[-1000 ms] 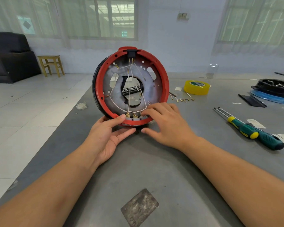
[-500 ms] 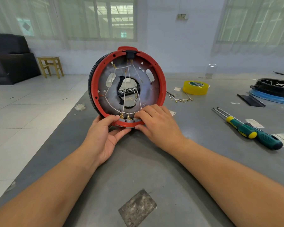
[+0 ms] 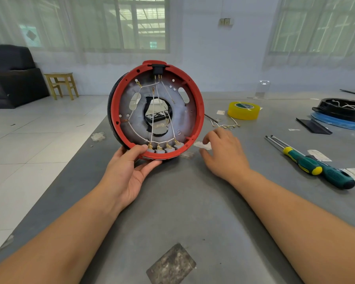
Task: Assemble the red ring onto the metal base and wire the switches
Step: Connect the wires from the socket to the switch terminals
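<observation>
The grey table (image 3: pixel 193 212) carries everything. On it, standing on edge, is the metal base (image 3: pixel 182 117) with the red ring (image 3: pixel 200 111) already seated round its rim. One left hand (image 3: pixel 127 173) props this assembly at its six o'clock, thumb curled over the lower rim and fingers cupped beneath. One right hand (image 3: pixel 223 152) hangs just beside the ring at about four o'clock, touching nothing, its fingers loosely bent and holding nothing.

The likely trouble: the disc balances on its rim with a single hand steadying it, so a loosened grip could let it roll or tip flat and tug the thin white wires (image 3: pixel 152 117) off their terminals. A careless reach by the free hand could snag those wires too.

Counted: one yellow tape roll (image 3: pixel 243 110) at two o'clock, two screwdrivers (image 3: pixel 316 167) at three o'clock, four grey switches (image 3: pixel 164 148) in a row along the inner bottom edge, and a small cluster of spare terminals (image 3: pixel 228 125), too small to count.
</observation>
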Motion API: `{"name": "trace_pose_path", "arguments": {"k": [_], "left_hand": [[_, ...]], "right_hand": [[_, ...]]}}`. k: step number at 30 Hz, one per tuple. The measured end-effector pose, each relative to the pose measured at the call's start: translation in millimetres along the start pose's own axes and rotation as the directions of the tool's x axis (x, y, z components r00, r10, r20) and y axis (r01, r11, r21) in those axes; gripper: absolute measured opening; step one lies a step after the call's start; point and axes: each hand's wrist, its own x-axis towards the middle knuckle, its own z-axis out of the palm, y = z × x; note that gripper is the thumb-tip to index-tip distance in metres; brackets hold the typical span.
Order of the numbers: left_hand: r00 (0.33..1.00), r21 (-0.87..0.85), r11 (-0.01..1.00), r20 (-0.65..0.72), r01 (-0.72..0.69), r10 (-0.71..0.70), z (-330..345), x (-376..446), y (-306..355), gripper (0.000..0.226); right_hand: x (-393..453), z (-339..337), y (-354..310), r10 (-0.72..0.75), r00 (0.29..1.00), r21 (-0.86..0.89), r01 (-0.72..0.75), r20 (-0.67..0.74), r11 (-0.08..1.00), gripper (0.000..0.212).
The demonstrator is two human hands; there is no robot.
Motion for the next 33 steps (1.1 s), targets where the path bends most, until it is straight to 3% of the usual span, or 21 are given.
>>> {"name": "trace_pose_path", "arguments": {"k": [3, 10, 15, 24, 33], "left_hand": [[1.0, -0.011, 1.0, -0.007, 0.008, -0.008, 1.0, 4.4, 0.9, 0.031], [1.0, -0.018, 1.0, 0.017, 0.006, -0.005, -2.0, 18.8, 1.0, 0.019], [0.999, -0.004, 1.0, 0.046, -0.01, 0.01, -3.8, 23.4, 0.2, 0.013], [0.997, -0.015, 1.0, 0.069, -0.015, 0.016, -2.8, 21.6, -0.3, 0.032], [0.998, -0.014, 1.0, 0.061, 0.0, 0.001, -1.7, 18.2, 1.0, 0.014]], "right_hand": [[17.8, 12.4, 17.5, 0.088, 0.991, -0.084, -0.079, 0.101, 0.993, 0.032], [65.8, 36.2, 51.9, 0.229, 0.955, -0.149, -0.202, 0.191, 0.968, 0.057], [94.8, 52.9, 64.2, 0.205, 0.946, -0.143, -0.174, 0.251, 0.974, 0.066], [122.5, 68.4, 66.8, 0.21, 0.921, -0.174, -0.16, 0.327, 0.972, 0.059], [78.7, 43.4, 37.2, 0.11, 0.932, -0.024, -0.108, 0.346, 0.994, 0.034]]}}
